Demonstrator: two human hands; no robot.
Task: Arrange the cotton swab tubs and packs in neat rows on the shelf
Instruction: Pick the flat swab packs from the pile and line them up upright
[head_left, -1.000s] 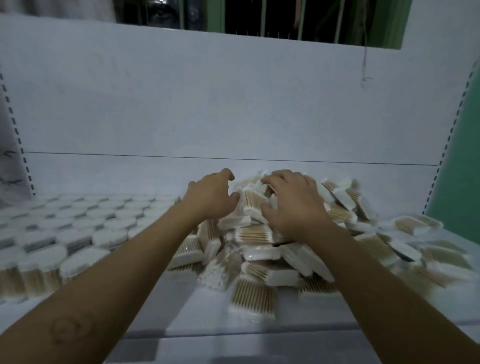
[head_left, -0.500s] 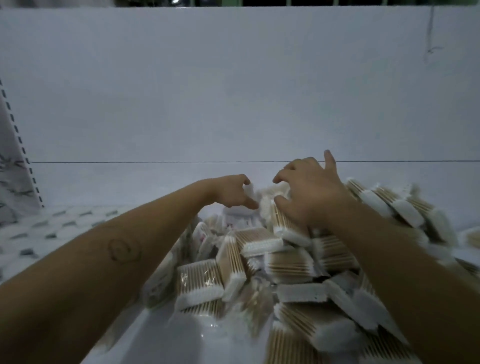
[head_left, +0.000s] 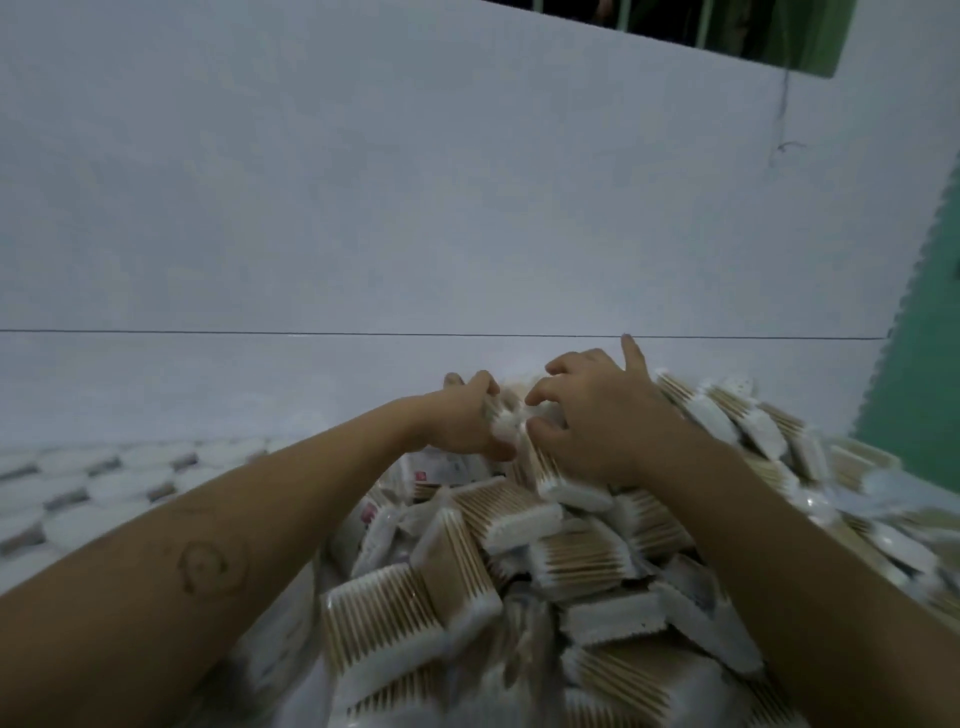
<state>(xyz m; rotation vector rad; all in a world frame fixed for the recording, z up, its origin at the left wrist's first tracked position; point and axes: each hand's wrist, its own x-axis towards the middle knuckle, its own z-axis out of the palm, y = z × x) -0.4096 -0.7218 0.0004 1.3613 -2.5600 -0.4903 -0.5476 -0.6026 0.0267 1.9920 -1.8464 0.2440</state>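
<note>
A loose heap of flat cotton swab packs (head_left: 524, 561) covers the white shelf in front of me, wooden sticks with white tips showing through clear wrap. At the top of the heap my left hand (head_left: 462, 418) grips one cotton swab pack (head_left: 503, 422) by its white end. Just right of it my right hand (head_left: 592, 415) is curled over another pack (head_left: 558, 475) lying on the pile, thumb and fingers bent, little finger sticking up. Round white-lidded cotton swab tubs (head_left: 98, 488) stand in rows at the far left, blurred.
A white back panel (head_left: 415, 208) rises right behind the heap, with a thin horizontal seam. The green wall (head_left: 919, 322) and a perforated shelf upright close off the right side. More packs spill toward the right edge (head_left: 857, 493).
The view has moved closer and swung right, so the tubs slid to the left edge. My left hand has closed round a pack at the heap's top; my right hand stays beside it.
</note>
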